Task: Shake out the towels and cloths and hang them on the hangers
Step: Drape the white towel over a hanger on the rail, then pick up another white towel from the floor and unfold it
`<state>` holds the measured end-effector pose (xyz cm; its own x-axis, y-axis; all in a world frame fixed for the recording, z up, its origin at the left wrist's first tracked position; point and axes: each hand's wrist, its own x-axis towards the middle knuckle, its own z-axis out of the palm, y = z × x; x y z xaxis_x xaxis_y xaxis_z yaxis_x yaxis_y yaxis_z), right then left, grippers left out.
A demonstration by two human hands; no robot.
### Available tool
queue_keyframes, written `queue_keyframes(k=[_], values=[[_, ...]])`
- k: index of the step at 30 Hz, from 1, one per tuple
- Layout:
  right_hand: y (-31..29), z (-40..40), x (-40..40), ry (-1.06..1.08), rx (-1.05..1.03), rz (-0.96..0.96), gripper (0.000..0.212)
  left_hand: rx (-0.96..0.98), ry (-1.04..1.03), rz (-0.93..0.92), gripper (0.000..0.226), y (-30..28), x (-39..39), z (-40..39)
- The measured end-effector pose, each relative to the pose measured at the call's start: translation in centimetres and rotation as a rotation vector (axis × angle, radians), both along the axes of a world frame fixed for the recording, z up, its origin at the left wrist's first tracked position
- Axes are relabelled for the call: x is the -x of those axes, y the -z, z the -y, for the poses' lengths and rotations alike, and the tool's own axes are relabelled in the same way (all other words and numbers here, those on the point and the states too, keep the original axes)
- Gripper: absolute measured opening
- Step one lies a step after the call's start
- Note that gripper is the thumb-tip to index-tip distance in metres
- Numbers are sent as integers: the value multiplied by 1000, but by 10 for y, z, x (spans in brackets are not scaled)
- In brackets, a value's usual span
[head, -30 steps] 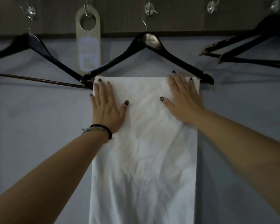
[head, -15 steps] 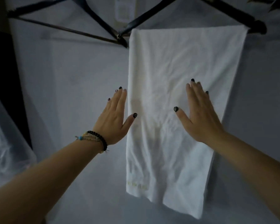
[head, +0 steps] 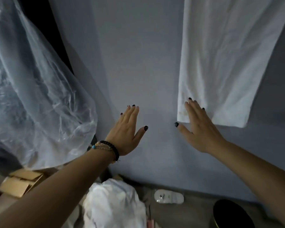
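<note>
A white towel (head: 220, 55) hangs flat against the grey wall at the upper right; its hanger is out of frame above. My right hand (head: 199, 127) lies flat, fingers straight, over the towel's lower left corner. My left hand (head: 127, 134), with bracelets at the wrist, is held flat with straight fingers in front of the bare wall, left of the towel and apart from it. A heap of white cloth (head: 115, 204) lies on the floor below my left forearm.
A clear plastic cover (head: 34, 89) hangs at the left. Cardboard boxes (head: 20, 183) sit at the lower left. On the floor by the wall lies a white slipper-like object (head: 169, 196), and a round black bin (head: 232, 214) stands at the lower right.
Both hands slid down the hung towel from just under the hanger to its bottom edge. My left hand came off the towel onto the wall side. The view tilted down to the floor.
</note>
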<state>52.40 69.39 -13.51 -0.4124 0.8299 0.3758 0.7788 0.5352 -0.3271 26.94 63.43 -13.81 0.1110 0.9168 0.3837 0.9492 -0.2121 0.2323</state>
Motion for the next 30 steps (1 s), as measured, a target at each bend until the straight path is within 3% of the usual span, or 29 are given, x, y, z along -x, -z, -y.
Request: queue_keyframes(k=[8, 17, 24, 30], values=[[73, 105, 73, -18, 307, 64, 76, 281, -40, 113, 68, 73, 57, 111], [180, 144, 135, -115, 566, 124, 70, 443, -227, 256, 65, 181, 104, 174], [236, 153, 183, -78, 703, 147, 67, 593, -281, 291, 65, 246, 153, 179], [282, 128, 259, 38, 796, 134, 63, 641, -319, 388, 63, 289, 244, 152]])
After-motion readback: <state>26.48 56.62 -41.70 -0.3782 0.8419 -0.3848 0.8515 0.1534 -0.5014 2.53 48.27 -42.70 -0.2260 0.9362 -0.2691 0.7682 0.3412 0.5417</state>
